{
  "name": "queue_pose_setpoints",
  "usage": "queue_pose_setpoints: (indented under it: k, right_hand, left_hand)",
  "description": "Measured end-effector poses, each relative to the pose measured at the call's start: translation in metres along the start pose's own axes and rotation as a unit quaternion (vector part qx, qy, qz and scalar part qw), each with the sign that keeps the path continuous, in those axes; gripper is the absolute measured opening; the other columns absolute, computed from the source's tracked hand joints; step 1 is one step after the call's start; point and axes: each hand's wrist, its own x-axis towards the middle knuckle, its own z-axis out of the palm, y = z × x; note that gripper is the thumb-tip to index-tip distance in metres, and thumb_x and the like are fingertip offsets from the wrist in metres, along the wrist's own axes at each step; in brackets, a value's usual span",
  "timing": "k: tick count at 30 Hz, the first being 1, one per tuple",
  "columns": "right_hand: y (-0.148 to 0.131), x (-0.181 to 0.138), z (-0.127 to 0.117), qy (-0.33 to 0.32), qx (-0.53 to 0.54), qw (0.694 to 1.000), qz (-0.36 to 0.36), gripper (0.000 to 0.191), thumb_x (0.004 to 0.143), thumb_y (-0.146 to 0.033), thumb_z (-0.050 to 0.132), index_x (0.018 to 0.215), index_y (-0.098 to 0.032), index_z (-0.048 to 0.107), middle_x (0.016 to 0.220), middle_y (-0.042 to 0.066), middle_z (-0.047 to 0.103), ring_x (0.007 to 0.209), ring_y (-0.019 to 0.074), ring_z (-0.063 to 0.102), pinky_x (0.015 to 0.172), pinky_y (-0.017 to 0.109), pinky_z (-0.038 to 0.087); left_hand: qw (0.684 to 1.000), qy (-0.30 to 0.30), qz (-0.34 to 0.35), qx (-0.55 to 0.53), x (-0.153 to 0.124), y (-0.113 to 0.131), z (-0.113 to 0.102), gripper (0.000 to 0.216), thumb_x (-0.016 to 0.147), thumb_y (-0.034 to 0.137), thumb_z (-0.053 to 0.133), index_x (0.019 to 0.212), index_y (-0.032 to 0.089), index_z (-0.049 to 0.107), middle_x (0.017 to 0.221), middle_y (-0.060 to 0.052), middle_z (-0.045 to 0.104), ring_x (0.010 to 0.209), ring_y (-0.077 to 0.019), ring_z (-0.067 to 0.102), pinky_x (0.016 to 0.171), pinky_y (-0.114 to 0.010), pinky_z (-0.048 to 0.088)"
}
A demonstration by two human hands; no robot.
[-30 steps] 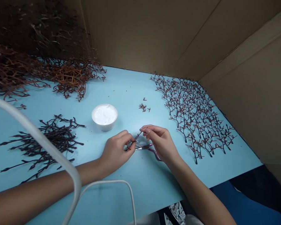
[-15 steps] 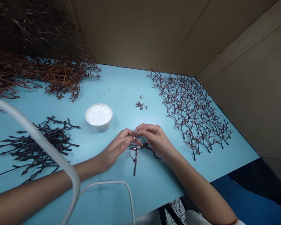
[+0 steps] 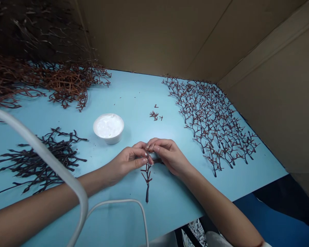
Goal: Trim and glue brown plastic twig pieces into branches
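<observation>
In the head view: holds a branched sprig (image 3: 147,177) between both hands over the blue table (image 3: 170,207), pinched in the left hand's (image 3: 127,160) nearly closed fingers; grips a reddish bit (image 3: 151,149), perhaps its tip, in the right hand's (image 3: 172,156) closed fingertips. Seems well along, with many similar sprigs (image 3: 213,121) spread at right, dark stems (image 3: 54,156) left over.

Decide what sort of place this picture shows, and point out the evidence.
Probably a handcraft workstation: the right hand pinches a branched sprig, similar sprigs are spread over the right of the blue tabletop, and a bowl of something white stands near a pile of dark stems.
</observation>
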Motion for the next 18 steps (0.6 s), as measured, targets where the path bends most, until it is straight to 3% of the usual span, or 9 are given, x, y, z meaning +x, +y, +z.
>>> queue_pose_setpoints:
  k: [8,14,18]
  right_hand:
    - [-0.0004,-0.0022,0.0021,0.004,-0.012,1.000,-0.015,0.011,0.061,-0.030,0.066,0.059,-0.019,0.064,0.067,-0.001,0.057,0.064,0.0095,0.054,0.057,0.023,0.045]
    - [-0.0014,-0.0045,0.0051,-0.006,-0.015,1.000,-0.020,0.009,0.064,-0.030,0.063,0.061,-0.022,0.066,0.077,0.001,0.056,0.073,0.0110,0.054,0.067,0.026,0.045]
    - [-0.0024,-0.0076,0.0056,0.072,-0.098,0.989,-0.089,0.007,0.067,-0.023,0.060,0.061,-0.024,0.065,0.078,0.000,0.054,0.079,0.0114,0.052,0.068,0.025,0.043]
  left_hand:
    - [0.996,0.007,-0.055,-0.075,0.0014,0.0016,0.0007,0.017,0.062,0.035,0.060,0.062,0.018,0.062,0.070,-0.002,0.045,0.075,-0.0152,0.046,0.066,-0.026,0.038]
    - [0.989,-0.021,-0.099,-0.112,0.0016,0.0049,0.0002,0.020,0.061,0.032,0.061,0.057,0.015,0.051,0.068,0.000,0.041,0.067,-0.0124,0.040,0.058,-0.023,0.032]
    - [0.989,0.002,-0.078,-0.126,0.0019,0.0048,0.0019,0.020,0.062,0.026,0.059,0.055,0.015,0.044,0.072,0.000,0.043,0.071,-0.0123,0.040,0.063,-0.023,0.032]
